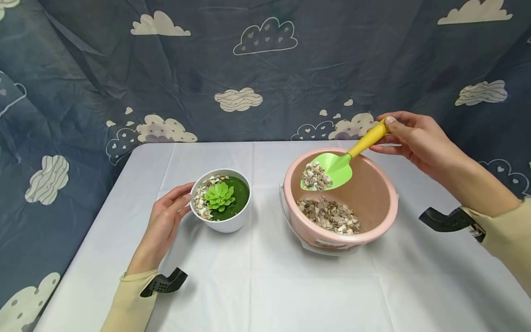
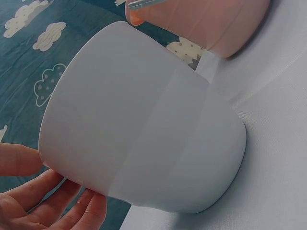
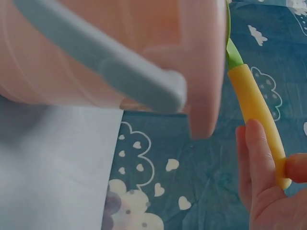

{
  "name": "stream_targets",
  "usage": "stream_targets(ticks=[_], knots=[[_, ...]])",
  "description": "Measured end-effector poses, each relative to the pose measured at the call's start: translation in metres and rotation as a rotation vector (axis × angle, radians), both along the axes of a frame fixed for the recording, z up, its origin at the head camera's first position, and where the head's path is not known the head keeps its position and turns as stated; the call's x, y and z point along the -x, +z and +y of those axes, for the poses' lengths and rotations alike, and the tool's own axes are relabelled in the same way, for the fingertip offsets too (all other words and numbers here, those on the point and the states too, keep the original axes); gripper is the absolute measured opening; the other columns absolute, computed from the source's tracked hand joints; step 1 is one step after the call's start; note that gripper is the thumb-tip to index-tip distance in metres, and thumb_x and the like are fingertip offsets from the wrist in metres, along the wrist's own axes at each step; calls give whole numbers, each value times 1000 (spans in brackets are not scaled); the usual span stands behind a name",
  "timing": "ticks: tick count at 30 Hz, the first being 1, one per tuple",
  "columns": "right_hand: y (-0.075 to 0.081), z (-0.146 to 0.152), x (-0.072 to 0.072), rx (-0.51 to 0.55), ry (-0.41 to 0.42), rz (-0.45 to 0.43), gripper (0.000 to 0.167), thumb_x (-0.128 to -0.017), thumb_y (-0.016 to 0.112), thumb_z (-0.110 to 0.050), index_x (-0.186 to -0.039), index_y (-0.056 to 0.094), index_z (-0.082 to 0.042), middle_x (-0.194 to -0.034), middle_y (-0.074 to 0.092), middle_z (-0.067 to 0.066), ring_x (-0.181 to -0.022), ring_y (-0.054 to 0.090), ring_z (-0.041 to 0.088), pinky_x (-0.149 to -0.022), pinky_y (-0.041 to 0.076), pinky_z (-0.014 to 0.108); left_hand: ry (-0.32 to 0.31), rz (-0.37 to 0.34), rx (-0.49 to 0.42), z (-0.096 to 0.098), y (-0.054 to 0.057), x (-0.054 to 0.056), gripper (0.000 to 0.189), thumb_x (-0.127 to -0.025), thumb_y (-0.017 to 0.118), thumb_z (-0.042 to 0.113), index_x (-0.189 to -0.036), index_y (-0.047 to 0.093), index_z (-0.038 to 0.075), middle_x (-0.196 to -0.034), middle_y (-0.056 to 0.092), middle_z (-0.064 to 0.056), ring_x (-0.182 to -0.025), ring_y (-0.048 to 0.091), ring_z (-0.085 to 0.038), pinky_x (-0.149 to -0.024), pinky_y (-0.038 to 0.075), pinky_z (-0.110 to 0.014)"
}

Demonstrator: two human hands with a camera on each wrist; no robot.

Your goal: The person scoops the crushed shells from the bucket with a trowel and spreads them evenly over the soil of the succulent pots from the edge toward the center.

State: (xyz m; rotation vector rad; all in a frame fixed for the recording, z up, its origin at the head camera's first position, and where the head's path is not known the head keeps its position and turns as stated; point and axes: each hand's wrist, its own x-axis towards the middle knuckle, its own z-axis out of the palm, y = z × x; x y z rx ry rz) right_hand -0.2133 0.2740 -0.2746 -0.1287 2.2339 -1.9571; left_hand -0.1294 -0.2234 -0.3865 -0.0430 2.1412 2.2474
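My right hand [image 1: 419, 138] pinches the yellow handle of a small trowel [image 1: 340, 169] between thumb and fingers. Its green blade carries a heap of small shells or pebbles [image 1: 316, 177] over the pink bucket [image 1: 390, 221]. More of these pieces [image 1: 332, 216] lie in the bucket's bottom. At the left stands a white pot [image 1: 232, 225] with a green succulent [image 1: 220, 197] on a green surface, and pale pieces [image 1: 201, 200] along its left side. My left hand [image 1: 166, 221] touches the pot's left side, its thumb and fingertips [image 2: 93, 211] against the wall near the rim.
Pot and bucket stand apart on a white-covered table [image 1: 290, 295]. The bucket's pale handle [image 3: 139, 81] hangs down its outside. A dark cloth with clouds [image 1: 265, 69] hangs behind the table. Black wrist mounts [image 1: 165, 282] stick out from both sleeves.
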Motion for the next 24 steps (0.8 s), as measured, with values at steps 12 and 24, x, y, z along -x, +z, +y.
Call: stream_targets(ticks=[12, 24], knots=[[10, -22, 6, 243, 19, -72, 57, -90, 70, -28, -132, 41, 0, -121, 51, 15, -97, 69, 22, -78, 57, 35, -5, 11, -9, -1, 1, 1, 43, -103, 50, 14, -140, 46, -6, -141, 45, -15, -125, 48, -21, -97, 47, -26], [30, -59, 23, 262, 62, -119, 56, -92, 68, -26, -135, 41, -2, -125, 49, 17, -99, 69, 24, -82, 56, 33, 4, -4, 4, -2, -1, 2, 41, -103, 49, 14, -140, 47, -5, -141, 46, -14, -126, 47, -20, -99, 46, -28]])
